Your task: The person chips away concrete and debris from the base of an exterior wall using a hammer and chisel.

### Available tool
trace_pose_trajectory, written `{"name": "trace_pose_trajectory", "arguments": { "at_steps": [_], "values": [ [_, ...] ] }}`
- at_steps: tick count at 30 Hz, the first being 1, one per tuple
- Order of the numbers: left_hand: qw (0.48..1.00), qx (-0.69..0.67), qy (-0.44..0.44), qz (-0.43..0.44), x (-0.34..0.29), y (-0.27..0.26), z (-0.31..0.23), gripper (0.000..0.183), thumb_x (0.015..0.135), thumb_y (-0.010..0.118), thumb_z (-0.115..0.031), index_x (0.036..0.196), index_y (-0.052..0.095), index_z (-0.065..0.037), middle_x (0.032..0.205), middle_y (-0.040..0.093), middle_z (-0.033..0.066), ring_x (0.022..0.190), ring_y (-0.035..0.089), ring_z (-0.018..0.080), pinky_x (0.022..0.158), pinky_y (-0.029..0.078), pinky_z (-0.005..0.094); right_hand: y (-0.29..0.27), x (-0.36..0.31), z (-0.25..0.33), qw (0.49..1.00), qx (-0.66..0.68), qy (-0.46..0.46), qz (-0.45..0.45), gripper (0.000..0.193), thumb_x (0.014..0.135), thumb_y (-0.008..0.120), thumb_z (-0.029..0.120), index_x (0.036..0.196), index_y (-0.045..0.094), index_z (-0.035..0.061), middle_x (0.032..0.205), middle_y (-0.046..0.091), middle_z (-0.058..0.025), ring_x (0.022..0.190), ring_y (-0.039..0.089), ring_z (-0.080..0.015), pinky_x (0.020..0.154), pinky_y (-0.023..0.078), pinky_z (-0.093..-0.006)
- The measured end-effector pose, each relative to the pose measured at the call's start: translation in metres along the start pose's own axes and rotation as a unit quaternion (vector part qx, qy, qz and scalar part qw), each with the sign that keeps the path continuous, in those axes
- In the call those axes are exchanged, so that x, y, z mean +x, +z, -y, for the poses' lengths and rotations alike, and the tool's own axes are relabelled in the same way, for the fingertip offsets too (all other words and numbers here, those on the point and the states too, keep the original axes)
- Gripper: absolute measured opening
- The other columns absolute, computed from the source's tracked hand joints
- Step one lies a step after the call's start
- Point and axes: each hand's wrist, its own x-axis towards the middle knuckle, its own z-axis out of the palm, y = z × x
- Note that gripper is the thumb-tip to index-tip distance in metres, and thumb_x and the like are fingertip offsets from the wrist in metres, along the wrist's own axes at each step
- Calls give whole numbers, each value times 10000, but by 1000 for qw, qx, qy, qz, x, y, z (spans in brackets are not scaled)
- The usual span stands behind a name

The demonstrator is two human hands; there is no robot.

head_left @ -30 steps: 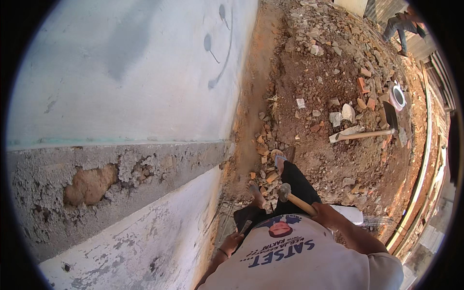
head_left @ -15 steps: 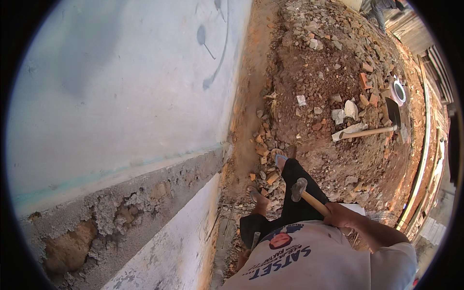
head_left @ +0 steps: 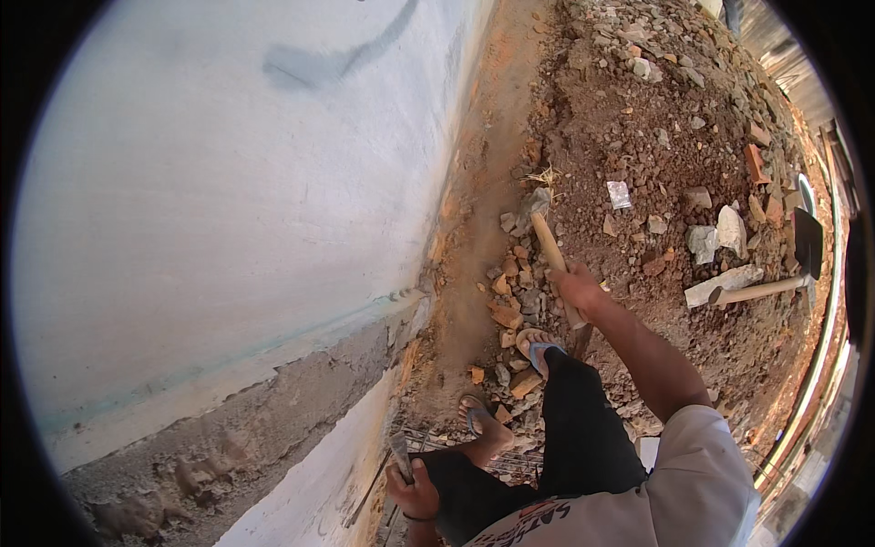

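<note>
My right hand [head_left: 578, 290] is wrapped round the wooden handle of a hammer [head_left: 549, 244], its arm stretched forward over the rubble. The grey hammer head is at the far end, above the dirt and stones beside the wall foot. Low in the picture, my left hand [head_left: 415, 493] grips a short grey chisel [head_left: 400, 450] whose upper end sticks out above the fist. That hand is close to the white lower wall. To its left runs a rough band of broken grey plaster [head_left: 246, 419] beneath the smooth painted wall [head_left: 246, 201].
Broken bricks and stones [head_left: 510, 314] lie round my sandalled feet. On the right, a hoe [head_left: 766, 288] with a black blade rests near pale stone chunks [head_left: 730, 228]. Metal mesh [head_left: 515, 463] lies by my legs. Rubble covers the slope behind.
My right hand has swung the hammer forward and left, away from my lap. My left hand with the chisel has come into fuller view, further left by the wall. The view has shifted.
</note>
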Motion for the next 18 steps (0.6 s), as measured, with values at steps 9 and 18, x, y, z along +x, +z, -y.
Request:
{"name": "trace_pose_trajectory", "arguments": {
  "at_steps": [9, 18],
  "values": [
    [852, 11, 296, -431, 78, 65, -34, 490, 1087, 295, -399, 793, 483, -54, 736, 567, 153, 699, 585, 304, 723, 508, 454, 28, 180, 110, 838, 180, -503, -115, 433, 1057, 491, 392, 1300, 458, 35, 735, 532, -17, 527, 527, -91, 469, 451, -271],
    [632, 114, 417, -643, 131, 34, -64, 508, 1086, 311, -424, 749, 473, -80, 841, 543, 157, 1004, 610, 340, 967, 473, 540, 136, 428, -51, 995, 0, -68, 77, 549, 1034, 530, 430, 1405, 390, 49, 847, 552, -61, 622, 551, -157, 517, 469, -369]
  ]
}}
